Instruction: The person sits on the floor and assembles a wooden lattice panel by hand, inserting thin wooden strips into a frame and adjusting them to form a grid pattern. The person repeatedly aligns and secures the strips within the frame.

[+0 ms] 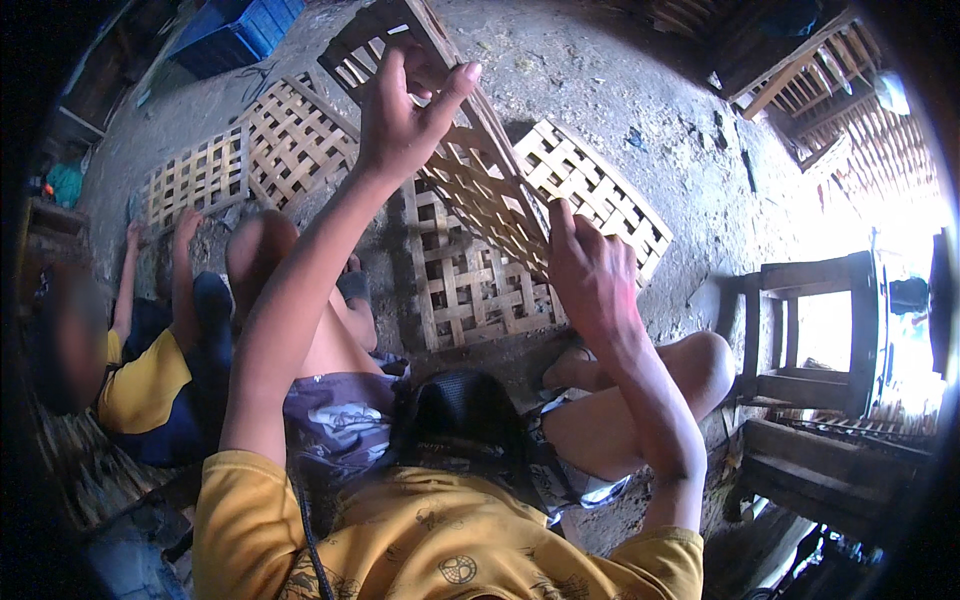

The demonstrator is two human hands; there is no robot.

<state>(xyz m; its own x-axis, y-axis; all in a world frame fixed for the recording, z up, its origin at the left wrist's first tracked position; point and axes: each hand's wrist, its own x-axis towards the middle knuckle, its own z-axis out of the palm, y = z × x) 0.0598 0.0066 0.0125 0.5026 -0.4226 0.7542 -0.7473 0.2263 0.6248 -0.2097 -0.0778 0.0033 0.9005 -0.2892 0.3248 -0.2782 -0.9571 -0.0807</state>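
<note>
There are five woven panels (490, 190) and one blue crate (235, 38).

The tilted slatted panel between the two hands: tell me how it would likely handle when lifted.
The tilted slatted panel is probably light for its size, being full of gaps. Its thin slats may flex a little, though the long edge strip should stiffen it.

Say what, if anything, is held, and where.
A tilted woven panel, by its near end, in the right hand; whether the left hand grips is unclear.
</note>
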